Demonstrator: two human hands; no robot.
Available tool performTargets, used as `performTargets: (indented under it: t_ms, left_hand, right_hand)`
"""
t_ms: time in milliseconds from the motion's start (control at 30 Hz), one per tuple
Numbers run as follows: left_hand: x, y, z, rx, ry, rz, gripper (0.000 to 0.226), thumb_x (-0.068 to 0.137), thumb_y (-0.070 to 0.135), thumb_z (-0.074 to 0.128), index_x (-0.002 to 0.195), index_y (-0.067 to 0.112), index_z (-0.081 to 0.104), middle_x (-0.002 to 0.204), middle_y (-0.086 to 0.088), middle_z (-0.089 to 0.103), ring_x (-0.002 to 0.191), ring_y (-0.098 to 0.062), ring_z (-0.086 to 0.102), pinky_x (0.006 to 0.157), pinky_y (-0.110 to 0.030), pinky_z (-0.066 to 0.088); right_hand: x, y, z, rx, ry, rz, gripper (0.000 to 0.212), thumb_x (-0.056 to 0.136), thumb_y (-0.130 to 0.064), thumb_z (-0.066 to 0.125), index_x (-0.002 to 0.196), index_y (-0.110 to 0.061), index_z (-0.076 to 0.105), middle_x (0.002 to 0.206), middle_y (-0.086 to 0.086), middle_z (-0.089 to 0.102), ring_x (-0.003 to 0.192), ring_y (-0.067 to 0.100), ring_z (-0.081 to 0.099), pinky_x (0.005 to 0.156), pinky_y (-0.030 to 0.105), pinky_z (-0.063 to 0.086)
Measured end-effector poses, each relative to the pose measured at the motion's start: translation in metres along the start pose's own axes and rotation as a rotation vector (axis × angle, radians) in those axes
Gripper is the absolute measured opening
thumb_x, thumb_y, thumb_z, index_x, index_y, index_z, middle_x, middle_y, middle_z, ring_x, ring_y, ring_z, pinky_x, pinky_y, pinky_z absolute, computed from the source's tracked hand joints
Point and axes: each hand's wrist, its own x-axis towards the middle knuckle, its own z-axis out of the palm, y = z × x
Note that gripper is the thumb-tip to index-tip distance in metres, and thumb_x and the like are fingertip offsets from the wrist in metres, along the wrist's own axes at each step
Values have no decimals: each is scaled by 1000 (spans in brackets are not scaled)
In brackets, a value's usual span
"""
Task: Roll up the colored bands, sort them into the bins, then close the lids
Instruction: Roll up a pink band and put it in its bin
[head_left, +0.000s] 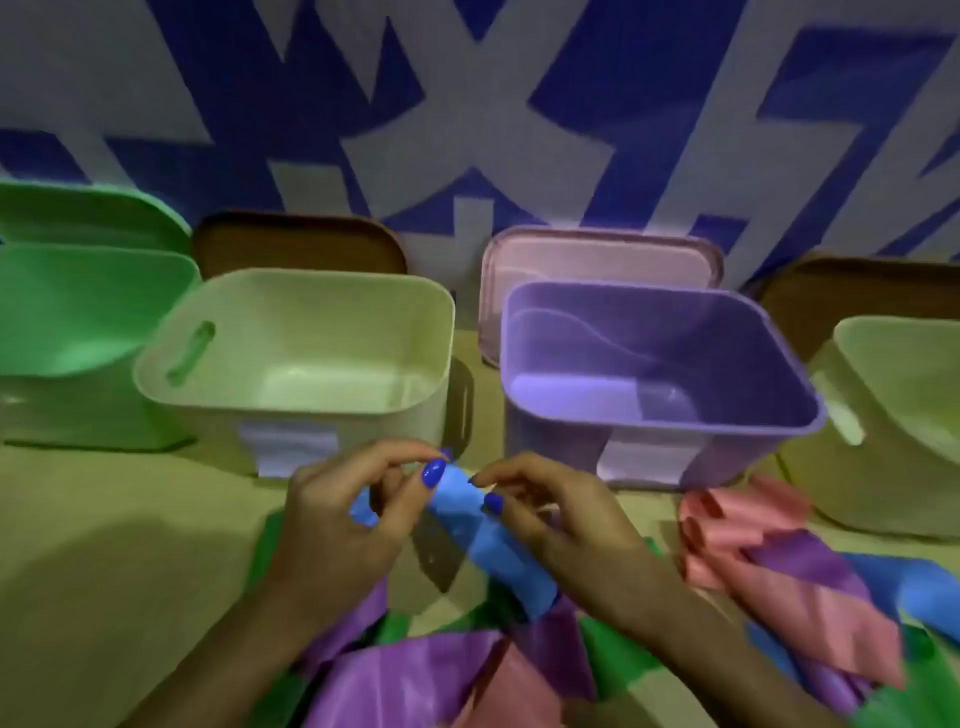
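Observation:
A blue band (488, 545) stretches between my hands just above the table, in front of the bins. My left hand (343, 525) pinches its upper end with curled fingers. My right hand (550, 514) pinches the band a little further along. The band's lower part trails down toward a heap of purple bands (405, 675), pink bands (810, 613) and green bands (608, 639). Behind stand an open cream bin (311, 291), an open purple bin (779, 353), a green bin (78, 312) at the left and another cream bin (893, 332) at the right.
Lids lean against the wall behind the bins: a green lid (93, 208), a brown lid (296, 244), a pink lid (597, 254) and a second brown lid (857, 291). A blue-and-white patterned wall (467, 104) closes the back. Tan tabletop (104, 545) shows at the left.

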Motion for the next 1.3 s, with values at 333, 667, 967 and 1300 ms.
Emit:
performTargets:
  t_ms: [333,667,967,1300]
  left_hand:
    - [-61,-68,-11,317,201,412,15,85,17,57,84,13,71,55,-2,59,57,-15,45,55,-31,39]
    - [-102,-22,-3,222,290,338,23,78,26,51,78,16,72,56,1,59,56,-19,54,59,-25,33]
    - [-106,-34,14,395,-254,711,28,77,36,51,96,24,66,86,11,66,81,-11,56,82,-25,35]
    - [-102,-59,20,391,-336,599,45,79,54,49,117,31,51,98,20,60,84,4,49,74,-11,34]
  right_hand:
    - [-13,56,81,-832,314,-14,41,83,-46,33,92,-22,66,89,1,63,80,26,61,73,36,45]
    - [-34,37,85,-1208,598,-236,21,63,-19,42,75,-16,59,67,3,53,58,27,52,62,34,31]
    - [-40,33,71,-533,764,-200,30,76,-10,40,91,-8,67,81,6,67,75,32,57,70,42,45]
    - [-56,4,58,-464,217,-76,32,93,-48,47,84,-22,65,71,-10,63,65,6,53,68,29,44]
